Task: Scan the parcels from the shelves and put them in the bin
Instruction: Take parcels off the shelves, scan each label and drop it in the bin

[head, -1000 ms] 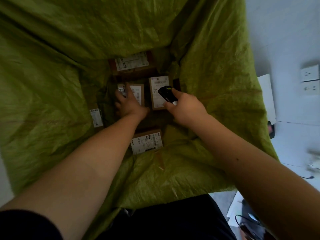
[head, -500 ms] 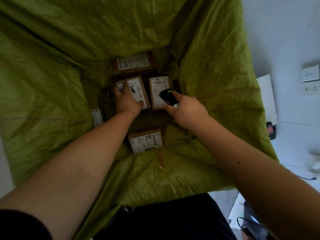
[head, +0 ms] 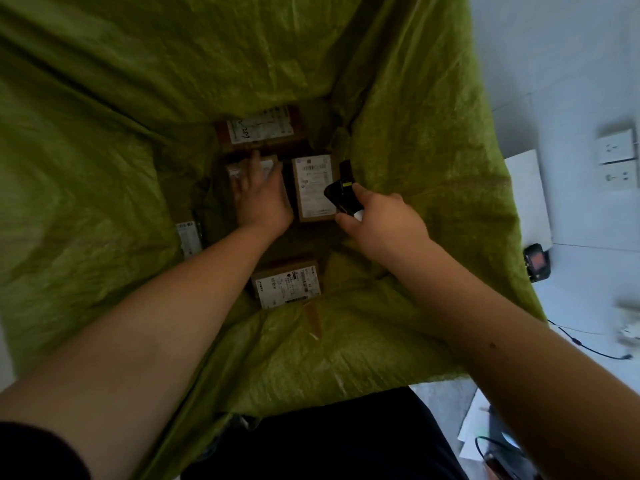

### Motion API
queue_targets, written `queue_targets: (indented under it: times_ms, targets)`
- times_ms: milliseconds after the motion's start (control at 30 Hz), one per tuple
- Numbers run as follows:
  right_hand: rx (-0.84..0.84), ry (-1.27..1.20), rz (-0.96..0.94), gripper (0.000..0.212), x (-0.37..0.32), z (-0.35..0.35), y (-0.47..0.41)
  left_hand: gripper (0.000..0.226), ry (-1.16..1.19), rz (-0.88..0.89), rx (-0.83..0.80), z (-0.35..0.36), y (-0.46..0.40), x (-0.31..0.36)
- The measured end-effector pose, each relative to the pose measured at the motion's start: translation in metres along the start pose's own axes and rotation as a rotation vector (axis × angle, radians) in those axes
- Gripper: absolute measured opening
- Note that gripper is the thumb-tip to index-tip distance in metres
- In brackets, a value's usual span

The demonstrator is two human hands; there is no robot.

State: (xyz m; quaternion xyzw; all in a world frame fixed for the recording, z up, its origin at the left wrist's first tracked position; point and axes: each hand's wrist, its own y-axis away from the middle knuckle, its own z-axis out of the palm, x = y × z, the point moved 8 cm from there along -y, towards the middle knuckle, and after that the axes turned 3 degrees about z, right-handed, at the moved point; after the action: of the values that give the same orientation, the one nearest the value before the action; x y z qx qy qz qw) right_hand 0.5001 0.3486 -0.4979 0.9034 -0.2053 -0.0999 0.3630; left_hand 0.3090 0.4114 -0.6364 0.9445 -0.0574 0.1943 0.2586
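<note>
Green woven sacking lines the bin [head: 104,202] you are looking down into, with a pale wall and sockets [head: 618,159] off to the right. Your left hand [head: 261,195] lies with fingers spread flat on a cardboard parcel [head: 273,166] at the bottom. Just to its right lies a second parcel [head: 313,187], label up. Your right hand [head: 384,223] is curled around a black scanner [head: 341,195] above that second parcel's right edge. Another parcel [head: 259,128] lies beyond, one [head: 287,284] nearer you, and one [head: 188,237] at the left.
</note>
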Motion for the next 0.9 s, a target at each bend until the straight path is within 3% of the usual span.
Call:
queue_targets:
  times_ms: [100,267,467,900]
  targets:
    - [0.002,0.026,0.006,0.073,0.003,-0.004,0.000,0.114,-0.106,0.185,-0.084,0.011,-0.009,0.032]
    - [-0.022,0.109,0.015,0.074,0.008,-0.006,0.000,0.150,-0.369,0.279,-0.236,0.040,-0.033,0.051]
    - [-0.047,0.095,0.020,0.074,0.005,-0.006,-0.004,0.138,-0.418,0.294,-0.190,0.043,-0.043,0.045]
    - [-0.078,0.085,0.018,0.075,0.003,-0.002,-0.011,0.139,-0.335,0.225,-0.188,0.036,-0.034,0.027]
